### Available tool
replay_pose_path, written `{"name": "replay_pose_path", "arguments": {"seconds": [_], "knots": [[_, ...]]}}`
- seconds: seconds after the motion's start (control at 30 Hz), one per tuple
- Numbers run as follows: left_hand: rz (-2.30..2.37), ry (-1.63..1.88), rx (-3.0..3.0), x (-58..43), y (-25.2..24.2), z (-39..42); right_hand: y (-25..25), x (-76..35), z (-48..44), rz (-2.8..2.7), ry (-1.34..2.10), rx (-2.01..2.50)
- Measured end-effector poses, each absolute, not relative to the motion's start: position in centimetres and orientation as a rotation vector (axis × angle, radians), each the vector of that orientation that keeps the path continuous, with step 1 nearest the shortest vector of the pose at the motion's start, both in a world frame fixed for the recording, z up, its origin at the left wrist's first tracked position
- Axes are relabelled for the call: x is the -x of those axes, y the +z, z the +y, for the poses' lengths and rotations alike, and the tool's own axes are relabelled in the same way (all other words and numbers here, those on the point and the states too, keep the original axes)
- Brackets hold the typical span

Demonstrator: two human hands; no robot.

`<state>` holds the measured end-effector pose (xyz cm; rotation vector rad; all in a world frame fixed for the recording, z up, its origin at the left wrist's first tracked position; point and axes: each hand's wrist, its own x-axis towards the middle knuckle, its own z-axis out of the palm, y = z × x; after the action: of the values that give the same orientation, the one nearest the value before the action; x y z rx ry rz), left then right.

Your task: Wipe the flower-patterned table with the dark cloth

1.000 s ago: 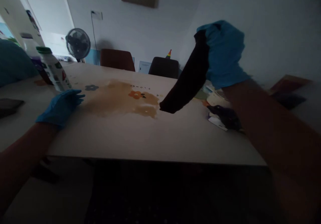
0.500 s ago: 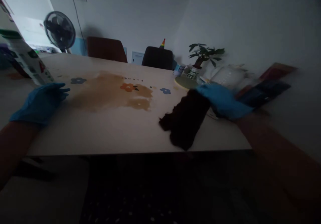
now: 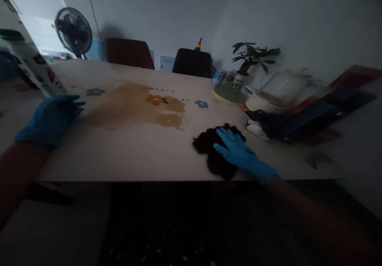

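Note:
A dark cloth (image 3: 219, 168) lies bunched on the white table (image 3: 128, 154) near its front edge. On top of it rests my right hand (image 3: 238, 150), in a blue glove, palm down with the fingers spread. My left hand (image 3: 52, 117), gloved in blue too, is on the table at the left with its fingers apart and nothing in it, just in front of a white bottle with a green cap (image 3: 36, 65). A brown wet-looking stain (image 3: 125, 107) spreads over the table's middle, around an orange flower print (image 3: 155, 99).
A potted plant (image 3: 246, 61) stands on a green round mat (image 3: 229, 94) at the back right. Beside it are a clear-covered container (image 3: 283, 85) and a dark blue box-like object (image 3: 322, 113). Two chairs and a fan (image 3: 74, 31) are beyond the table.
My right hand has come down and toward me from the cloth's far end onto its middle. The cloth is now more bunched. My left hand has hardly moved.

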<state>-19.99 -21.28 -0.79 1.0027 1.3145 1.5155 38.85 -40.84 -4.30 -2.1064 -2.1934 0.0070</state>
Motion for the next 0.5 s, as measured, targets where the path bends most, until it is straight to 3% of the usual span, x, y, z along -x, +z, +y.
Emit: {"name": "replay_pose_path", "arguments": {"seconds": [0.2,0.5], "knots": [[1.252,1.593,-0.776,18.4,0.6,-21.6,-3.8,-32.7,-40.8,-2.411,0.053,1.871],[1.226,1.602,-0.803,19.3,-0.7,-20.6,-3.0,-16.2,-38.5,-2.632,0.419,1.347]]}}
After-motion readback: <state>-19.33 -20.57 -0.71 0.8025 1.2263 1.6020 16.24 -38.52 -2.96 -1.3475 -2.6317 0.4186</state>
